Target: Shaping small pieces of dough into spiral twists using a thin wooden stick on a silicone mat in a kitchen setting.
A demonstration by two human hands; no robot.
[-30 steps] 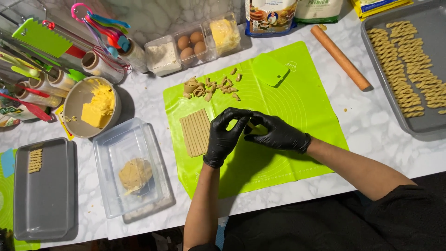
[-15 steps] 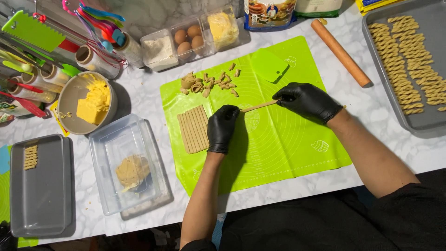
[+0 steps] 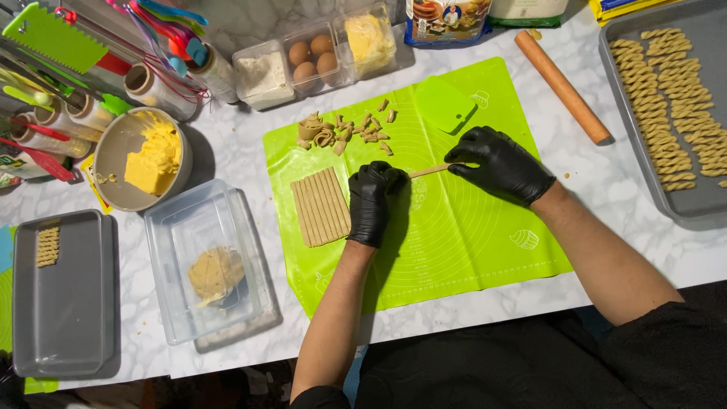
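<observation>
1. Bright green silicone baking mat [image 3: 454, 250] covers the marble counter.
2. Right black-gloved hand [image 3: 500, 163] pinches 1 end of a thin tan dough strip [image 3: 429, 171] mid-mat.
3. Left black-gloved hand [image 3: 372, 201] grips its other end, beside the cut dough slab [image 3: 320, 206].

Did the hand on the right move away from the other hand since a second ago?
Yes. The right hand slid rightward across the green mat, away from the cut dough strips, stretching a dough strip held with the left hand.
</observation>
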